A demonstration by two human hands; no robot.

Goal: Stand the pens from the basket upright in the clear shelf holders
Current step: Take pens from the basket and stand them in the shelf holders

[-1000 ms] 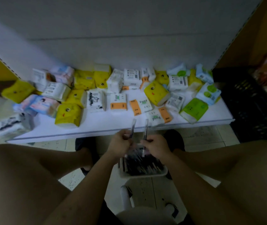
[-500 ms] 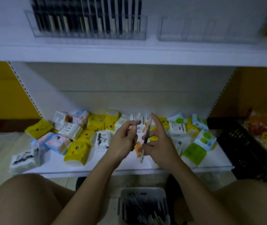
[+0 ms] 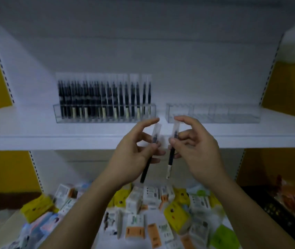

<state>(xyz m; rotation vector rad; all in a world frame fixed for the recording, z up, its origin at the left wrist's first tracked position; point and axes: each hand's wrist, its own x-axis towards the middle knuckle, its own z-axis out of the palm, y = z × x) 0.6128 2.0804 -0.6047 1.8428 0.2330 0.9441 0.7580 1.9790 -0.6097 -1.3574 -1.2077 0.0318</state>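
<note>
Upper shelf [image 3: 35,133]: white board, two clear holders side by side, a small gap between them. Left clear holder [image 3: 107,120] is packed with black pens [image 3: 103,97] standing upright in a row. Right clear holder [image 3: 213,114] sits just beside it. Lower shelf [image 3: 101,241]: loose scatter of tissue packs [image 3: 176,215], yellow, white, orange-labelled, green.

From here I see the full holder [image 3: 105,114] and the empty holder [image 3: 213,114] are clear, shiny plastic. The left pen [image 3: 145,169] and the right pen [image 3: 170,159] have dark, matt bodies, each in a thin see-through sleeve (it looks like plastic). The shelf [image 3: 53,135] looks smooth and white. The packs [image 3: 177,212] below have glossy wrap.
</note>
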